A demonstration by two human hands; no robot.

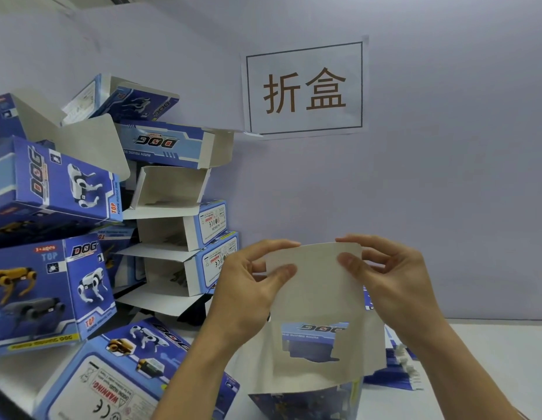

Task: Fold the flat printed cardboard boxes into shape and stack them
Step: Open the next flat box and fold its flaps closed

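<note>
Dozens of folded boxes [82,231] already piled left; both hands [248,277] [391,274] pinch one half-formed box [315,298] by its flap, flat blanks [397,368] waiting on table [491,359].

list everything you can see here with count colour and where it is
box being folded: one, white inside with a blue window cutout, centre, held up by both hands
folded boxes: many, too jumbled to count, blue with dog prints, piled at left against the wall
flat boxes: a stack, blue and white, on the table right of the held box
sign: one, white paper with brown characters, on the wall
table: white, lower right
left hand: pinches the flap's upper left edge
right hand: pinches its upper right corner
</note>
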